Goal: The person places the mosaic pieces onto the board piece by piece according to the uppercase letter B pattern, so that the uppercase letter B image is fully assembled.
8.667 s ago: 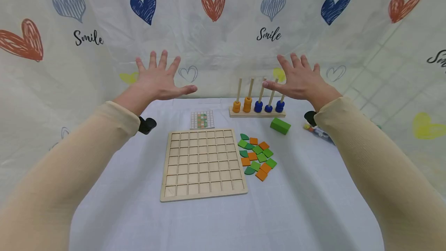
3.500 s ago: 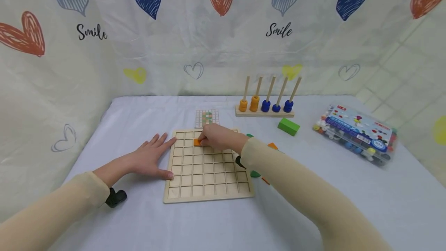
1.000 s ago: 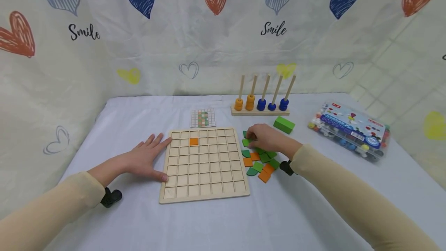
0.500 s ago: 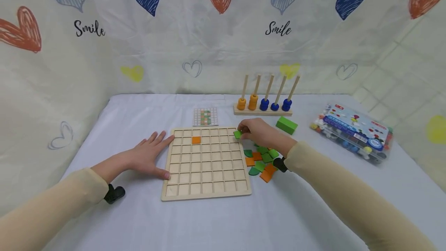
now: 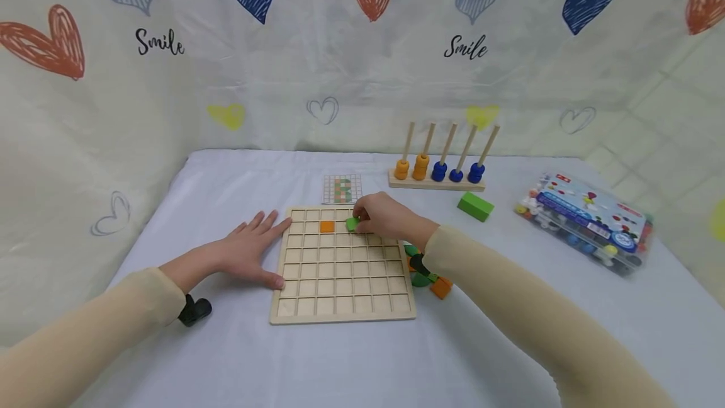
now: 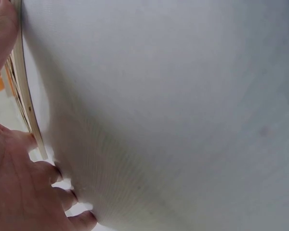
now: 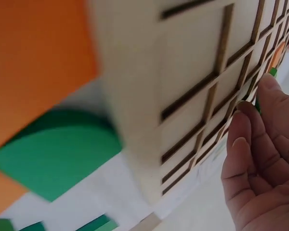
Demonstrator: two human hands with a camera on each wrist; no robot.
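Observation:
A light green square tile is pinched between thumb and fingers of my right hand, over the upper part of a wooden grid board. One orange square tile lies in a cell of the second row, left of the green one. My left hand lies spread at the board's left edge, thumb and index finger touching the rim. In the right wrist view the green tile shows as a thin edge at the fingertips. A small printed pattern card lies behind the board.
Loose orange and green tiles lie right of the board, partly hidden under the right forearm. A bead abacus stands at the back, with a green block before it. A clear plastic box of parts lies at the right.
An orange tile has been set on the board since the earliest frames. My right hand has taken a green tile from the pile and carried it left over the board. The left hand stays put.

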